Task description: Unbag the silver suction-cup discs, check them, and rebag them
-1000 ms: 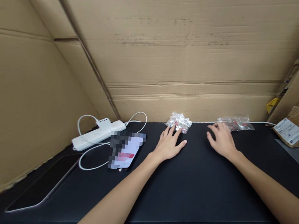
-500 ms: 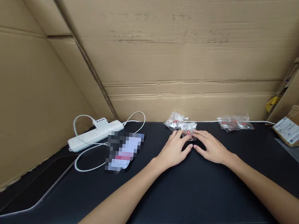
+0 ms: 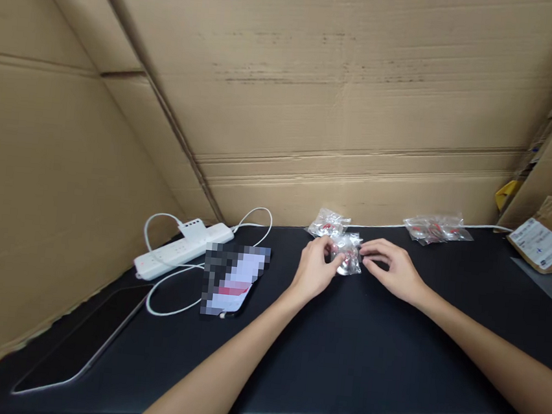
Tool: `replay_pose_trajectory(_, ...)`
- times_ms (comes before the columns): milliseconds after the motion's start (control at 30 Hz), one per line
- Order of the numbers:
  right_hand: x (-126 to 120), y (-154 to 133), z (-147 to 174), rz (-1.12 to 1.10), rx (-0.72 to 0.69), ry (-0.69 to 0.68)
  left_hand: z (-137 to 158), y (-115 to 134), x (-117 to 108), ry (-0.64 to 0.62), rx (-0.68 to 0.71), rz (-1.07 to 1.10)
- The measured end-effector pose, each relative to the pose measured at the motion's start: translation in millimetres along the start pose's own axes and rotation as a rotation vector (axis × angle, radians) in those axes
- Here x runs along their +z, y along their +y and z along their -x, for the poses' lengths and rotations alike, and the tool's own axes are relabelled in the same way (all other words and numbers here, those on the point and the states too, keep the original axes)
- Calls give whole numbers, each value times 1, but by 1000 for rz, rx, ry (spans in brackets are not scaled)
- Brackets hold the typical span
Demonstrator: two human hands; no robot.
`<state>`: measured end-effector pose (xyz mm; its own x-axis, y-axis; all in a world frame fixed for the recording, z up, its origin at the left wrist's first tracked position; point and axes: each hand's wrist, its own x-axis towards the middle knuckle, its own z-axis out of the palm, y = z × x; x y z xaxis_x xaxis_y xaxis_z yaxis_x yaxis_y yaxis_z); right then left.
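Observation:
A small clear plastic bag (image 3: 347,261) with shiny and red bits inside lies on the black table in front of me. My left hand (image 3: 316,266) grips its left side, thumb on the near part and fingers behind. On the right of the bag, my right hand (image 3: 394,270) is curved, with a gap between thumb and fingers; its fingertips are close to the bag's edge, and I cannot tell if they touch. Just behind, a second clear bag (image 3: 327,223) with red bits rests by the cardboard wall.
More clear bags (image 3: 437,229) lie right along the wall beside a white cable. A labelled brown package (image 3: 549,236) sits far right. On the left are a white power strip (image 3: 187,247), a partly blurred phone (image 3: 236,284) and a dark tablet (image 3: 82,338).
The front bag has come nearer to me, and more of it shows. My hands have moved a little apart, the left now gripping the bag's side. The view has shifted slightly.

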<state>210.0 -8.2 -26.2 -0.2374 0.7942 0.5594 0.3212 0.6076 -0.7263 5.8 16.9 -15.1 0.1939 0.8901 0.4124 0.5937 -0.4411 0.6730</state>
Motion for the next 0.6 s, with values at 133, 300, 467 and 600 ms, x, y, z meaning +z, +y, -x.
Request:
replay_pose_trajectory(133,-3,-7,-2,129,-31,167,-1,1,3,-64,-27,340)
replay_pose_trajectory(300,-14,-20,-3,314,-180,164,4,13,7,-230,-23,589)
replay_pose_trajectory(467,-23,-19,-4,385,-167,171,6,24,2,-276,-36,614)
replay_pose_trajectory(600,-22,-37,-10,346,-57,230,5,22,3,-258,-70,633)
